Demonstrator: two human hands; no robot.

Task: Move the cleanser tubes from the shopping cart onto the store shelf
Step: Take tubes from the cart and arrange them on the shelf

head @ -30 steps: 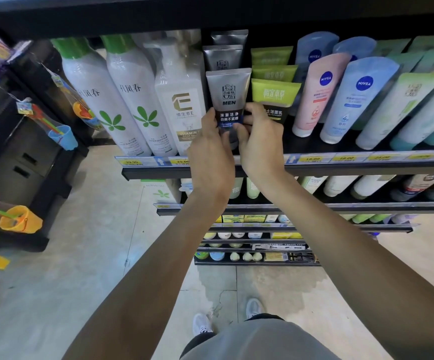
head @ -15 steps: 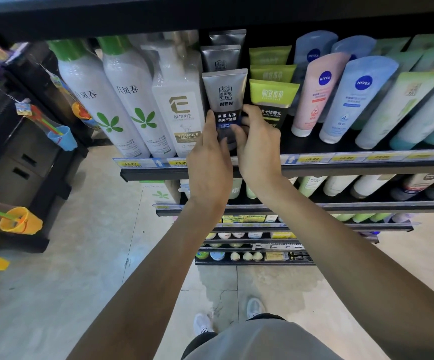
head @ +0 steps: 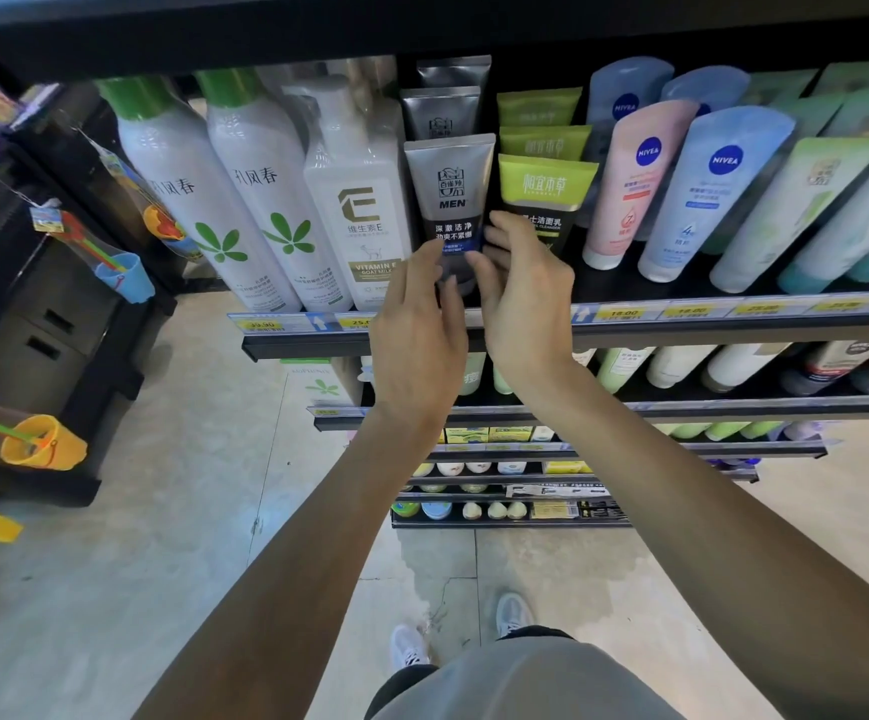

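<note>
Tube [head: 450, 200] with MEN printed on it, grey, stands cap-down at the front of its row on the shelf [head: 681, 332], two more grey ones lined up behind it. Left hand [head: 416, 335] and right hand [head: 520, 298] sit either side of its lower end, fingers loosely spread and not clamped on it; tips look like they're just brushing the cap area, can't tell for sure. White bottle [head: 357, 220] with a gold E is right beside it on the left, green tube [head: 544, 197] on the right, Nivea tubes [head: 707, 194] further along.
</note>
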